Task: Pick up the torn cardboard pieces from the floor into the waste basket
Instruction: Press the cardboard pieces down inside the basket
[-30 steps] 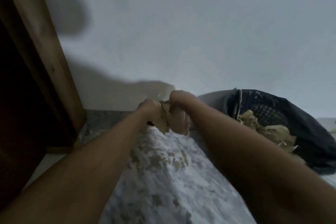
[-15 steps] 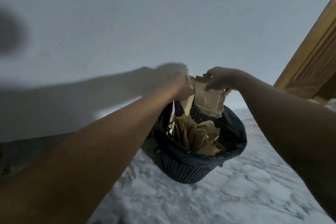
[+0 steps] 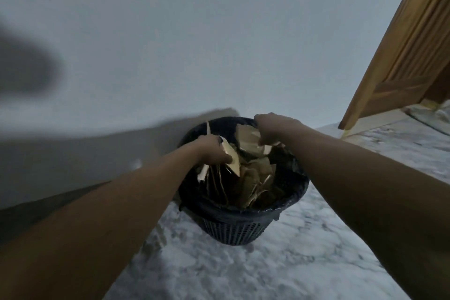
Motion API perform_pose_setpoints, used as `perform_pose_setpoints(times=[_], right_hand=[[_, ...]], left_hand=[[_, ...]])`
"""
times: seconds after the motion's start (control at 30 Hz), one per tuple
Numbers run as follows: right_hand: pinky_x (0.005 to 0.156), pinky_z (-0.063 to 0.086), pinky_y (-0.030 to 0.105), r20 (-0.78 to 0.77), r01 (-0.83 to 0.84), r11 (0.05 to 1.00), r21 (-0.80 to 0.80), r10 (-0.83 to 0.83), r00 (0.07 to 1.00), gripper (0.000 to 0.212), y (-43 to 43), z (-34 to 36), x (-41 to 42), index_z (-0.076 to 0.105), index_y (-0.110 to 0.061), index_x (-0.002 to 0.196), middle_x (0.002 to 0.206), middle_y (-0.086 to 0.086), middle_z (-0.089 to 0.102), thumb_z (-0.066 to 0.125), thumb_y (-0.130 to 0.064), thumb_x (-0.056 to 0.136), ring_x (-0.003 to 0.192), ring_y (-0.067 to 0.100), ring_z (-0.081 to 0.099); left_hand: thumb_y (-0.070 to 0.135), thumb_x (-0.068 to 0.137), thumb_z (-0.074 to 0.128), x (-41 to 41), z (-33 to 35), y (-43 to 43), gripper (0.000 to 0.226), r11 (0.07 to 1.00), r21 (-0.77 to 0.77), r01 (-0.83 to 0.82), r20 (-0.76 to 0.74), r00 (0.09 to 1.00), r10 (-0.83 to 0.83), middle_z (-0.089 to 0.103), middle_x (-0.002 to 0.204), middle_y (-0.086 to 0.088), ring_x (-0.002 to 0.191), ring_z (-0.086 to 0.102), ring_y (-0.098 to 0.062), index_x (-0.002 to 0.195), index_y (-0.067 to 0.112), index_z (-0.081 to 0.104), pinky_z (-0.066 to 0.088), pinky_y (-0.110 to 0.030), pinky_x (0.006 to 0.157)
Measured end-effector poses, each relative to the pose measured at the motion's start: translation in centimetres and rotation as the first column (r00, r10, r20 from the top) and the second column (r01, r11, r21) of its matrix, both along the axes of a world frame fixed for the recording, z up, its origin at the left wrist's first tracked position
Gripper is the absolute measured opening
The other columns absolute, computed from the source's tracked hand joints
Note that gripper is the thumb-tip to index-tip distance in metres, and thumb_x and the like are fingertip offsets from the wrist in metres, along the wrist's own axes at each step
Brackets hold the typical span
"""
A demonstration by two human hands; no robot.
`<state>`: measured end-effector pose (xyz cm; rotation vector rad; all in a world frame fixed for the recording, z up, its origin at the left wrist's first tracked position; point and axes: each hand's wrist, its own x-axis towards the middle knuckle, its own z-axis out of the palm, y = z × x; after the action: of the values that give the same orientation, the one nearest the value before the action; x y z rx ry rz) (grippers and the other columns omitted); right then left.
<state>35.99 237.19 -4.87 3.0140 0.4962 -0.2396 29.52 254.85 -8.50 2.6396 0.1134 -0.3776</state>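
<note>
We hold both hands over the waste basket (image 3: pixel 233 229) on the marble floor (image 3: pixel 292 265): left hand (image 3: pixel 211 151) clutching a torn cardboard strip (image 3: pixel 231 157), right hand (image 3: pixel 270 129) gripping another cardboard piece (image 3: pixel 248 136), with a cardboard pile (image 3: pixel 253 184) inside.

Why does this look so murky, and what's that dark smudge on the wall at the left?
Head view: the light is dim and flat; the smudge is a soft shadow on the wall, blurred toward the left edge; the waste basket and cardboard pieces are sharper; the wide lens stretches both forearms and tilts the door.
</note>
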Motion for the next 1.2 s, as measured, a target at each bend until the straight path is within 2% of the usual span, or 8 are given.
perform_pose_setpoints(times=[0.2,0.33,0.5,0.67,0.77,0.93,1.1,1.2], right_hand=[[0.073,0.063,0.040,-0.334,0.188,0.881,0.435,-0.036,0.942,0.022,-0.7,-1.2,0.7,0.060,-0.005,0.107,0.092,0.016,0.074,0.064,-0.022,0.093,0.082,0.027,0.075],[0.070,0.063,0.044,-0.288,0.204,0.951,0.232,-0.133,0.948,0.039,-1.3,-1.0,0.8,0.059,-0.001,0.111,0.086,0.017,0.073,0.074,-0.026,0.086,0.074,0.031,0.075],[0.065,0.063,0.049,-0.266,0.286,0.923,0.257,-0.217,0.939,0.054,-1.3,-1.2,1.0,0.044,-0.008,0.117,0.100,0.017,0.064,0.076,-0.024,0.077,0.071,0.034,0.074],[0.065,0.063,0.046,-0.474,0.301,0.939,0.163,-0.193,0.859,0.071,-0.6,-0.1,0.4,0.057,-0.001,0.116,0.103,0.021,0.067,0.086,-0.045,0.068,0.080,0.035,0.073],[0.068,0.061,0.047,-0.546,0.169,0.985,-0.040,-0.164,0.822,0.101,0.1,-0.3,-1.1,0.043,-0.015,0.137,0.130,0.016,0.058,0.093,-0.048,0.055,0.105,0.040,0.065],[0.079,0.060,0.052,-0.613,0.127,0.983,-0.132,-0.182,0.769,0.128,0.4,-1.6,-1.3,0.050,-0.011,0.138,0.126,0.015,0.063,0.100,-0.050,0.026,0.099,0.039,0.070],[0.079,0.061,0.049,-0.340,0.133,0.990,-0.045,-0.141,0.930,0.108,0.0,1.5,-1.6,0.037,-0.005,0.134,0.114,0.015,0.063,0.096,-0.044,0.052,0.088,0.031,0.072],[0.081,0.061,0.046,-0.423,0.051,0.981,-0.185,-0.127,0.897,0.083,0.6,2.8,-2.5,0.055,-0.005,0.119,0.094,0.007,0.065,0.092,-0.049,0.059,0.090,0.028,0.072]], left_hand=[[0.027,0.077,0.081,0.4,-0.5,-1.0,0.070,0.729,-0.684,-0.036,-0.034,0.999,0.018,0.068,0.115,-0.002,0.079,0.067,-0.013,0.138,0.030,0.047,0.052,-0.026,0.056],[0.042,0.072,0.081,1.3,-1.2,0.2,0.072,0.985,-0.173,0.011,0.281,0.959,0.039,0.057,0.129,-0.001,0.117,0.057,-0.023,0.135,0.025,0.050,0.050,-0.036,0.096],[0.066,0.067,0.076,1.0,-2.3,-0.1,0.096,0.995,-0.057,0.078,-0.043,0.996,-0.081,0.011,0.160,-0.007,0.144,0.026,-0.031,0.142,0.014,0.048,0.027,-0.041,0.117],[0.027,0.080,0.077,0.8,-3.7,-1.7,0.096,0.932,0.007,0.362,-0.246,0.904,-0.349,-0.020,0.162,0.003,0.149,0.005,-0.037,0.155,0.030,0.017,0.031,-0.050,0.116],[0.009,0.084,0.067,0.7,-5.4,-2.4,0.087,0.937,0.150,0.314,-0.152,0.944,-0.292,-0.008,0.164,-0.002,0.142,0.027,-0.039,0.155,0.026,0.020,0.038,-0.052,0.109],[0.039,0.084,0.064,1.0,-5.8,-2.4,0.076,0.952,0.237,0.191,0.137,0.964,-0.228,0.021,0.159,-0.002,0.126,0.049,-0.036,0.149,0.023,0.030,0.047,-0.051,0.098],[0.057,0.067,0.077,1.7,-4.9,-1.3,0.077,0.980,0.068,0.187,0.047,0.981,-0.190,0.056,0.133,-0.003,0.116,0.056,-0.027,0.132,0.026,0.049,0.047,-0.042,0.100],[0.043,0.072,0.083,1.1,-4.0,-0.7,0.074,0.976,-0.140,0.169,-0.051,0.983,-0.178,0.056,0.130,0.002,0.118,0.054,-0.022,0.135,0.022,0.049,0.046,-0.036,0.099]])
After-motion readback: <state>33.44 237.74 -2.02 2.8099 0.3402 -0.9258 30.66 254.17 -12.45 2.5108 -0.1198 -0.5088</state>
